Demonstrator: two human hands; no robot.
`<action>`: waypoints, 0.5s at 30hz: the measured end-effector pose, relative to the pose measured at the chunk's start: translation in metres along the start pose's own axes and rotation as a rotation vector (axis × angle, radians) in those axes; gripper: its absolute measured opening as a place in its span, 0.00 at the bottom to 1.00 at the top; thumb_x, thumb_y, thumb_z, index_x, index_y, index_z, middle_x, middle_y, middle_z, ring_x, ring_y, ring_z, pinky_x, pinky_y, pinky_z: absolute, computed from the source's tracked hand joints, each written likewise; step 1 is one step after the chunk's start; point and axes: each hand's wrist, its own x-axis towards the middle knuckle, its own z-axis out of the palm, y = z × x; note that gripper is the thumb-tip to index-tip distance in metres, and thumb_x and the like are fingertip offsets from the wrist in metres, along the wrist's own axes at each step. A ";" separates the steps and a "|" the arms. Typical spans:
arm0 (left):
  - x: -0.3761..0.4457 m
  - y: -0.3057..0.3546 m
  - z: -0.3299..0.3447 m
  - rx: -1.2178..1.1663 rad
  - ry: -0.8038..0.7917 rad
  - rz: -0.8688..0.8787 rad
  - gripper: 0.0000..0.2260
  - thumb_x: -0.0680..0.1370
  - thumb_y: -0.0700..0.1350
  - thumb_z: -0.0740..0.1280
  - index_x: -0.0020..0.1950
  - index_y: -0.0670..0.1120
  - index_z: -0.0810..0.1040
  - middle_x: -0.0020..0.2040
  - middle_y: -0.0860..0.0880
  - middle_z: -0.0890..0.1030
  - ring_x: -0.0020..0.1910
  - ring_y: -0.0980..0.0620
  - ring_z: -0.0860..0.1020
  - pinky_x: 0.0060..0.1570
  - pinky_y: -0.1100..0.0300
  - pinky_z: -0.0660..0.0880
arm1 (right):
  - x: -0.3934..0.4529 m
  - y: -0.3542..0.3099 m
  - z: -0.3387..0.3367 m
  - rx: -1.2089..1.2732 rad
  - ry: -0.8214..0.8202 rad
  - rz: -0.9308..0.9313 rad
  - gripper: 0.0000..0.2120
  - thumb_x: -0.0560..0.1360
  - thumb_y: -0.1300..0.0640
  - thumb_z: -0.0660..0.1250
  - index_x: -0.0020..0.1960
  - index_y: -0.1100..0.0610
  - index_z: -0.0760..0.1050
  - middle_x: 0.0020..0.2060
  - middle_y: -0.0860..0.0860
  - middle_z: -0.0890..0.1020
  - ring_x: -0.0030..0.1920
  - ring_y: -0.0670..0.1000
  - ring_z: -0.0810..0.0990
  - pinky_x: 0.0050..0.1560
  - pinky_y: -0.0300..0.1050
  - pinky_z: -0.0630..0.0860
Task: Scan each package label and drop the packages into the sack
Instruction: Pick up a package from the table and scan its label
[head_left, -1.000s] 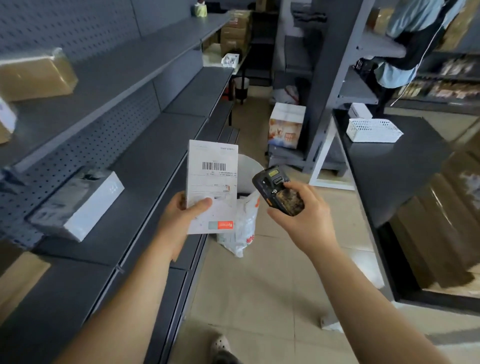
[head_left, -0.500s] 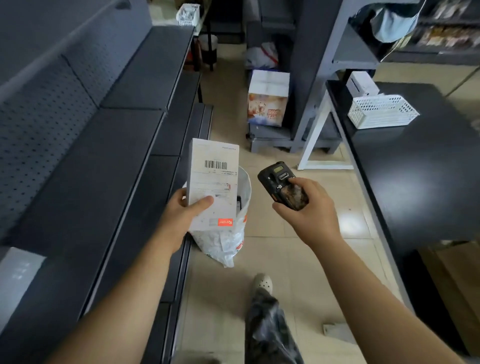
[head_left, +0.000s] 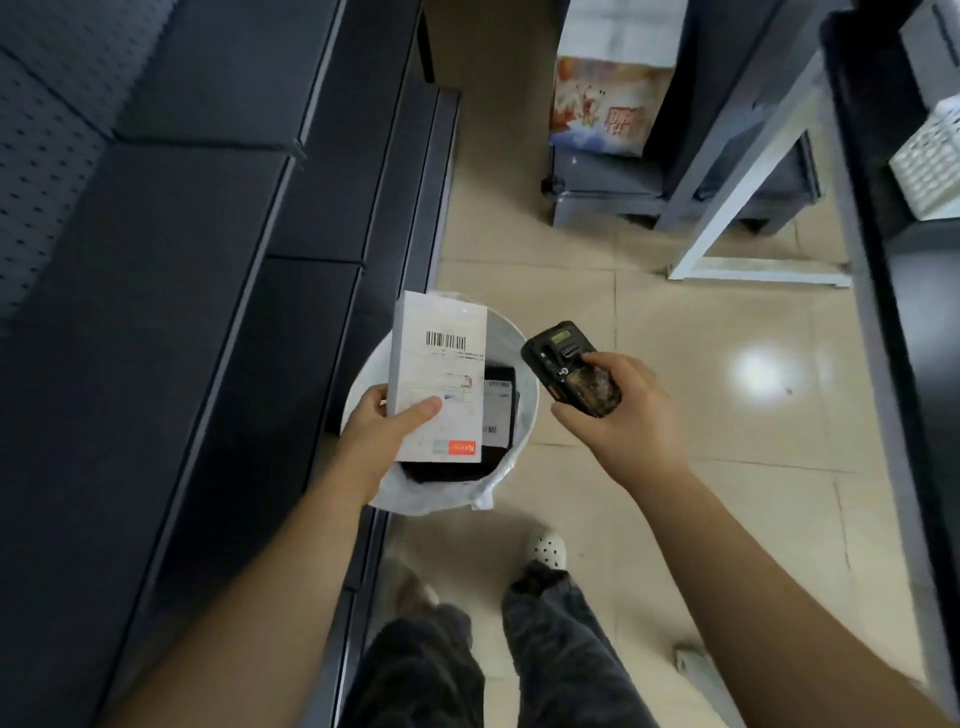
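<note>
Over the last second the view has tipped down from the shelving to the floor, and the white package (head_left: 439, 379) has travelled with it: a second ago it was held up against the shelf edge, with only the sack's side showing behind it, and now it hangs directly over the sack's open mouth. The left hand (head_left: 384, 431) grips the package at its lower left corner, thumb across the label face, fingers behind. The barcode (head_left: 445, 341) faces up near the package's top edge. At 3 o'clock of the package, the right hand (head_left: 618, 410) is wrapped around a handheld scanner (head_left: 571, 369), thumb on its keypad, its head tilted toward 11 o'clock, toward the label. That relative pose has barely altered across the second.

My reading is that the scan is either just done or being done on the move, and that the drop comes next; nothing in view confirms a successful read, and the scanner's small screen is too blurred to tell.

The white plastic sack (head_left: 519, 457) stands on the floor against the foot of the shelving, rim rolled open. Inside lies a dark package with a white label (head_left: 498, 410), so at least one item is already bagged.

The floor is pale beige tile (head_left: 701, 441) with a bright light reflection at 3 o'clock of the scanner. Dark grey shelving (head_left: 182, 312) fills the left half. At 12 to 1 o'clock, a printed carton (head_left: 602, 104) sits on the base of another grey rack. A dark counter (head_left: 914, 364) runs down the right edge, with a white mesh basket (head_left: 930, 166) on it.
</note>
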 end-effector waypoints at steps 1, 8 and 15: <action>0.012 -0.005 -0.002 0.020 0.005 -0.030 0.21 0.72 0.50 0.76 0.62 0.50 0.75 0.55 0.52 0.83 0.55 0.49 0.81 0.56 0.51 0.79 | 0.008 0.003 0.010 0.000 -0.016 0.016 0.27 0.67 0.50 0.77 0.64 0.49 0.75 0.58 0.42 0.75 0.52 0.38 0.69 0.50 0.36 0.66; 0.098 -0.058 -0.025 0.157 -0.051 -0.146 0.18 0.73 0.51 0.76 0.60 0.50 0.76 0.55 0.52 0.83 0.54 0.49 0.82 0.53 0.50 0.80 | 0.039 0.023 0.089 -0.035 -0.081 0.115 0.28 0.66 0.48 0.77 0.64 0.48 0.75 0.59 0.42 0.75 0.54 0.42 0.71 0.49 0.35 0.67; 0.164 -0.104 -0.019 0.312 -0.108 -0.179 0.23 0.69 0.52 0.78 0.59 0.50 0.73 0.54 0.51 0.82 0.52 0.48 0.82 0.51 0.51 0.79 | 0.045 0.045 0.122 -0.097 -0.060 0.197 0.26 0.65 0.51 0.76 0.63 0.49 0.76 0.58 0.44 0.77 0.52 0.43 0.73 0.53 0.45 0.75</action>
